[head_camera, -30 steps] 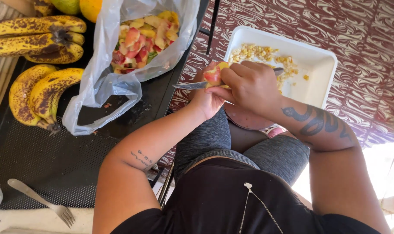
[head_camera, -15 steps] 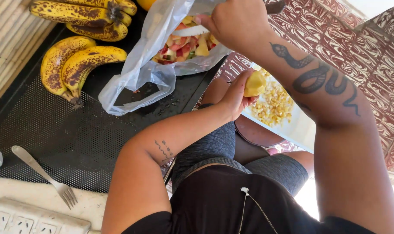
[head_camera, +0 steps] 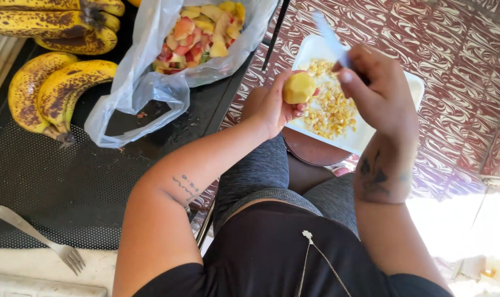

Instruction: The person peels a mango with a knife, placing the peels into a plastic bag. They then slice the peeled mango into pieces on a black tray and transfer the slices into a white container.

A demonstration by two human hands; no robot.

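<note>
My left hand point(head_camera: 274, 104) holds a peeled, pale yellow piece of fruit point(head_camera: 299, 88) over a white rectangular tray point(head_camera: 412, 91) of small diced fruit bits. To the right of the fruit, my right hand point(head_camera: 376, 88) grips a knife point(head_camera: 329, 36) whose blurred blade points up and to the left. The tray rests on a round brown stool seat above my knees.
A clear plastic bag point(head_camera: 145, 82) of red and yellow fruit peels lies on the black mesh table point(head_camera: 52, 187). Spotted ripe bananas point(head_camera: 46, 88) lie at the left and top left. A metal fork point(head_camera: 38, 239) rests at the table's near edge. Patterned red floor at the right.
My right hand has come back from the plastic bag to beside the fruit, over the tray. The knife now points upward. The view has swung right.
</note>
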